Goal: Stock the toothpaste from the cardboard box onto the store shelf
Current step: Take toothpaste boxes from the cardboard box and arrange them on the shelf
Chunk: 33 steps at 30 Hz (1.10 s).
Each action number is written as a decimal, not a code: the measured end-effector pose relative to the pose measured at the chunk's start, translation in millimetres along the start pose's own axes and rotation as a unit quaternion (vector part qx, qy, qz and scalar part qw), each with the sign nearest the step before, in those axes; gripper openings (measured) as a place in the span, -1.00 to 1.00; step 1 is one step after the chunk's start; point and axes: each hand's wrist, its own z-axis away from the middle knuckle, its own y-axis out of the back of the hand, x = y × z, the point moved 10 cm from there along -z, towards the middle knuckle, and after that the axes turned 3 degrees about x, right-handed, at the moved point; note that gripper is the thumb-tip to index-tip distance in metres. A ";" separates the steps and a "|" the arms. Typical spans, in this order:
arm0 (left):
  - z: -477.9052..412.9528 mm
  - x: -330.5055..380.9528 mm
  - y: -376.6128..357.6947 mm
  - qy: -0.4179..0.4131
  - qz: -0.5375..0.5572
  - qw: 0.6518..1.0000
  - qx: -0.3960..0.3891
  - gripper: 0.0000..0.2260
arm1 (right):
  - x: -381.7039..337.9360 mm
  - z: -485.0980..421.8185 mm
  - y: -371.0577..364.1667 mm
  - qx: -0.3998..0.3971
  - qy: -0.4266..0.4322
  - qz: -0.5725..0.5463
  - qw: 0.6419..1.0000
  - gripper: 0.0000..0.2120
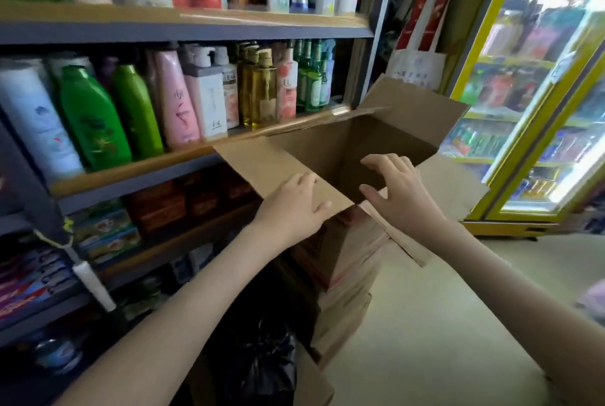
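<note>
Two bare forearms (pixel 203 301) reach forward; left hand (pixel 294 206) lies flat, fingers straight, on the left flap (pixel 262 163) of the box (pixel 376 133); right hand (pixel 397 186) hovers over the opening, fingers spread and loosely bent, holding nothing; box stands open atop a carton stack (pixel 347 261), just beside the shelf (pixel 131 173); its dark inside hides any toothpaste; bottles (pixel 95 120) fill the shelf; a lit cooler (pixel 537 94) stands to the right.

cardboard box (pixel 376 140): plain brown, top open, sits on a carton stack (pixel 347 261) just beside the store shelf (pixel 131 173). Left flap folded out flat toward the shelf, far flap up, right flap splayed out. Interior in shadow, contents can't be told. Shelf: grey metal tiers, wood-tone lips. Long blue-red cartons (pixel 29 284) on a low tier, too blurred to confirm as toothpaste.
</note>
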 end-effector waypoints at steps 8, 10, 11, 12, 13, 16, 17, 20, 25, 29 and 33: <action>-139.1 1.0 -77.6 0.039 -0.113 0.989 -0.092 -0.26 | 127.1 -83.4 -11.1 -0.049 0.028 0.007 0.998 -0.58; -165.0 -3.4 -88.2 0.051 -0.161 0.983 -0.077 -0.21 | 148.5 -107.8 -26.7 -0.078 0.043 -0.006 0.996 -0.55; -177.3 -6.6 -93.1 0.062 -0.178 0.980 -0.067 -0.19 | 157.6 -120.6 -34.8 -0.091 0.054 -0.011 0.994 -0.53; -188.2 -11.6 -97.0 0.079 -0.191 0.977 -0.059 -0.16 | 165.2 -132.2 -42.6 -0.102 0.068 -0.015 0.992 -0.52; -198.1 -18.7 -100.0 0.099 -0.205 0.972 -0.050 -0.14 | 172.2 -143.1 -50.5 -0.110 0.084 -0.020 0.990 -0.51; -217.7 -45.9 -95.7 0.165 -0.254 0.953 -0.020 -0.11 | 185.9 -173.5 -71.2 -0.134 0.145 -0.035 0.980 -0.47; -220.3 -55.5 -92.1 0.183 -0.266 0.946 -0.010 -0.10 | 188.8 -182.3 -77.7 -0.138 0.163 -0.043 0.976 -0.47; -220.9 -77.8 -82.6 0.212 -0.313 0.926 -0.002 -0.10 | 189.4 -203.9 -101.1 -0.147 0.222 -0.055 0.962 -0.45; -228.7 -101.6 -72.7 0.218 -0.373 0.902 -0.016 -0.14 | 169.9 -228.6 -143.6 -0.161 0.292 -0.081 0.939 -0.40; -236.6 -120.3 -67.6 0.213 -0.391 0.895 -0.028 -0.16 | 153.4 -237.5 -175.9 -0.170 0.335 -0.085 0.923 -0.36; -229.3 -133.0 -66.2 0.219 -0.416 0.881 -0.061 -0.16 | 134.1 -233.6 -215.1 -0.194 0.377 -0.063 0.903 -0.30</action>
